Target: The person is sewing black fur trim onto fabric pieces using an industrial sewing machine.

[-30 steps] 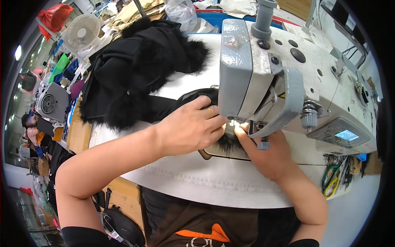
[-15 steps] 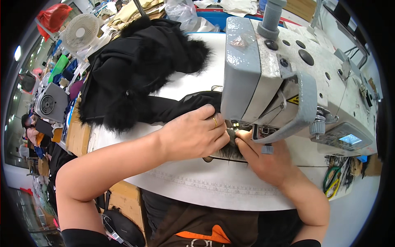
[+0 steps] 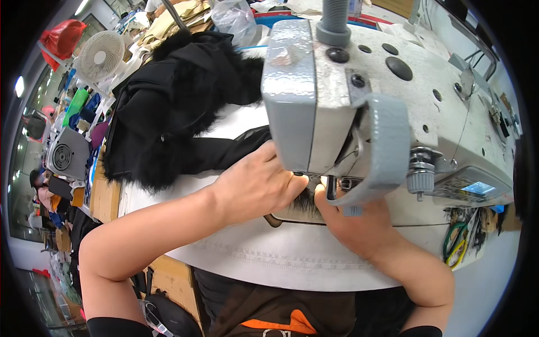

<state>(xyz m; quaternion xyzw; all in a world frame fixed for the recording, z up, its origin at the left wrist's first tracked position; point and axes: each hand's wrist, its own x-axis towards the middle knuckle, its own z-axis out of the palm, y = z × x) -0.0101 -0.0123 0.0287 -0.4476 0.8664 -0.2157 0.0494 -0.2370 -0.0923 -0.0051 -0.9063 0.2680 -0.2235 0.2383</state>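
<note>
A black garment with fluffy fur trim [image 3: 168, 101] lies heaped on the white table to the left of the grey-and-white sewing machine [image 3: 289, 95]. A sleeve-like black strip [image 3: 210, 154] runs from the heap to the sewing spot. My left hand [image 3: 255, 182] is closed with curled fingers on the work beside the machine head, its fingertips partly hidden. Dark fur [image 3: 305, 203] shows between my hands, by the lit needle area. My right hand [image 3: 359, 224] pinches the fur's right side, partly covered by the machine's grey curved guard [image 3: 387, 163]. The needle itself is hidden.
The white table [image 3: 241, 253] has a printed ruler along its curved front edge. Scissors with green and yellow handles [image 3: 457, 247] lie at the right. A clear plastic bag [image 3: 233, 22] sits at the back, a white fan [image 3: 101, 56] at the far left. A small screen [image 3: 477, 188] glows on the machine.
The view has shifted, so the machine sits further left and nearer in the picture. My left fingers have gone further under the machine head's edge. Both hands stay at the sewing spot.
</note>
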